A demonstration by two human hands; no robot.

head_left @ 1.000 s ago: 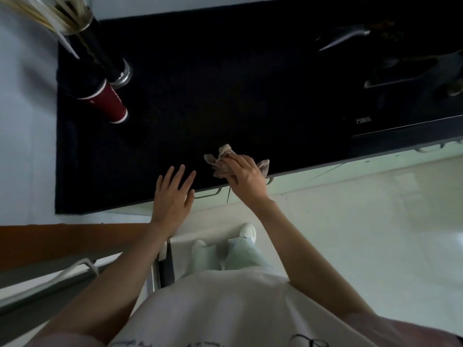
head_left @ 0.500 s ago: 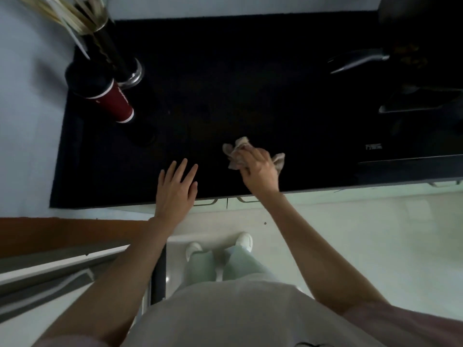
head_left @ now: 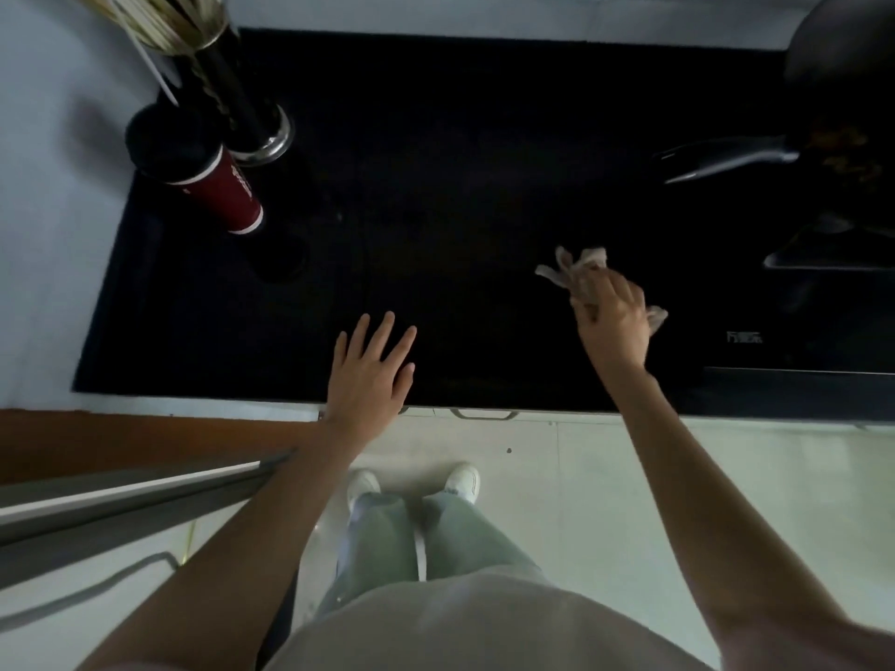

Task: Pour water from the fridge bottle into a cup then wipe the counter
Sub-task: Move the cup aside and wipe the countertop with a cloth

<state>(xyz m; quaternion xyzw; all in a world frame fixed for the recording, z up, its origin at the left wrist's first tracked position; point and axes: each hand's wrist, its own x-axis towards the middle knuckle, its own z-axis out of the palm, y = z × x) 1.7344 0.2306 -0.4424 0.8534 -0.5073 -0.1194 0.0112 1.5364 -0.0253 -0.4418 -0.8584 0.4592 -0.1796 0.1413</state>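
A red paper cup (head_left: 220,193) with white rims stands at the black counter's (head_left: 460,186) back left, while a crumpled pale cloth (head_left: 576,271) lies toward its right front.

This is looking like a home kitchen. A dark counter (head_left: 460,196) is running along a pale wall, with cabinet handles (head_left: 482,415) showing under its front edge. A pan (head_left: 823,89) with a long handle is sitting at the right on a black stove (head_left: 799,375), and a holder of chopsticks (head_left: 232,89) is standing at the back left beside a red paper cup (head_left: 218,186). Pale glossy floor tiles (head_left: 726,477) are lying below.
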